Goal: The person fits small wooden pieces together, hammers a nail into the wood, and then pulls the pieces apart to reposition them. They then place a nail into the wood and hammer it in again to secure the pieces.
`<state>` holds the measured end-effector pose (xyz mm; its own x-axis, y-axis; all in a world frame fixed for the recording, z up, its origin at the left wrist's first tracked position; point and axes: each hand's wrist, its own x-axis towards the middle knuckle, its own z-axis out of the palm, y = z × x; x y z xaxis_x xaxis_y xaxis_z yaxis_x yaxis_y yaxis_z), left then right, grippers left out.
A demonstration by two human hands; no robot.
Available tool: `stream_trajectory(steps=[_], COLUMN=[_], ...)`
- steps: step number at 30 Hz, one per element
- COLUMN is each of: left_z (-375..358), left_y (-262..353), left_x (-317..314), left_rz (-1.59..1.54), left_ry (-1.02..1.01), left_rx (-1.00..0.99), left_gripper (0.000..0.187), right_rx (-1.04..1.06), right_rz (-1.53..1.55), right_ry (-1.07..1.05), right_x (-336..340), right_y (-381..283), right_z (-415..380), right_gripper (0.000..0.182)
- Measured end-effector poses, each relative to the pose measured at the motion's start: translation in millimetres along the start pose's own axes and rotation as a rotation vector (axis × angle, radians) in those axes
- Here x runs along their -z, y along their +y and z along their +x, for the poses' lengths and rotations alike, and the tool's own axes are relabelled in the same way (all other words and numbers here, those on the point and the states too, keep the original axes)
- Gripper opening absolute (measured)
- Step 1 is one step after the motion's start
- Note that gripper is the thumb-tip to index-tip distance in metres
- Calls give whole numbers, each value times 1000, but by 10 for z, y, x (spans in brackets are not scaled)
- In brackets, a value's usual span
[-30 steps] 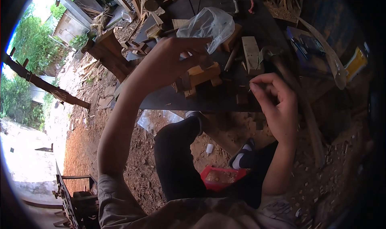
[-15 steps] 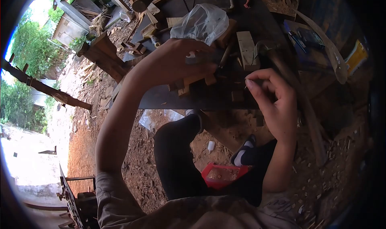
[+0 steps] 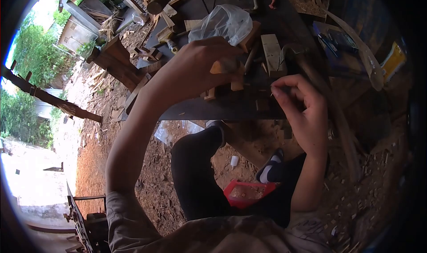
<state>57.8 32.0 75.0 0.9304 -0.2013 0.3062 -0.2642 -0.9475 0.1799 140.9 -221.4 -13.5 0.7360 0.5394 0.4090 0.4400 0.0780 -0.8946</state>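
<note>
My left hand (image 3: pixel 202 68) reaches over the dark work surface. Its thumb and fingers curve round a blurred greyish-brown thing (image 3: pixel 230 65), too smeared to name, just above some small wood pieces (image 3: pixel 237 83). On the right, my right hand (image 3: pixel 302 102) is closed in a pinch, with a tiny thin thing at the fingertips, too small to identify. A pale wooden block (image 3: pixel 272 53) lies above the right hand, and a small dark block (image 3: pixel 262 104) is to the left of it. Behind my left hand sits a clear plastic bag (image 3: pixel 222 24).
A long wooden handle (image 3: pixel 331 106) slants past my right wrist. Pens and a box (image 3: pixel 340 46) are at the upper right, a brush (image 3: pixel 167 38) at the upper left. Below the surface's front edge (image 3: pixel 222 119) are my legs and a red tray (image 3: pixel 238 203).
My left hand has shifted slightly and its fingers have curled round the blurred thing, which was not visible between them before. My right hand stays almost still, its pinch unchanged.
</note>
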Motion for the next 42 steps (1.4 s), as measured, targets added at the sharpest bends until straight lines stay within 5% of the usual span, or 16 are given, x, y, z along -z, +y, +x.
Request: stream_trajectory(steps=[12,15,20,27,33,42], left_z=[-440,-570,-779,-959,-1005,-1023], left_y=[186,191,165,239,252,164], left_x=[-142,-126,-136,-11,90,151], left_rz=[-54,-77,-65,63,175,223], left_ry=[467,546,598,562,521,550], left_rx=[80,113,141,146,67,33], left_gripper=[61,60,61,68,50,49], right_rx=[33,-138,180,684,656,720], right_rz=[101,73,166,-289,-335,-299], right_ry=[18,7,24,-152,-179,-137], right_x=[2,46,-215,-700,-905,-975], right_y=[42,-72,-28,-364,-278,-174], right_z=[17,-17,-37,201,275,314], right_gripper=[12,10,8,12,12,16])
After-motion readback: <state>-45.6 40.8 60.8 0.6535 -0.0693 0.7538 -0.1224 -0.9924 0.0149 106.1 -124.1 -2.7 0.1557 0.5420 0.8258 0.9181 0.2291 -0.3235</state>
